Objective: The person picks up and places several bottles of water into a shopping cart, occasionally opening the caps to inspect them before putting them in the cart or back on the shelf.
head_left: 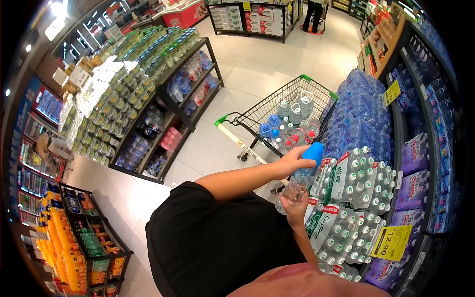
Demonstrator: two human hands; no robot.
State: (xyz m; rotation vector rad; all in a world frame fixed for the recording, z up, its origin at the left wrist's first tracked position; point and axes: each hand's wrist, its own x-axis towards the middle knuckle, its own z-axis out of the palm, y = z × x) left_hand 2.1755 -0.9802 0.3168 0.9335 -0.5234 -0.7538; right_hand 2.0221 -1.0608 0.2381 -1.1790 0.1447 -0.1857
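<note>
One bottle (300,182) clasped by left hand (292,161), right hand (295,210).

The bottle (298,184) is clear, its cap (313,152) blue. At five o'clock the tag (392,242) is yellow, the shirt (213,247) black.

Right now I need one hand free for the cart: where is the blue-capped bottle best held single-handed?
Probably the right hand around the middle of the bottle, coming from below where it cups the base: the bottle leans cap-up and the left hand covers the neck.
</note>
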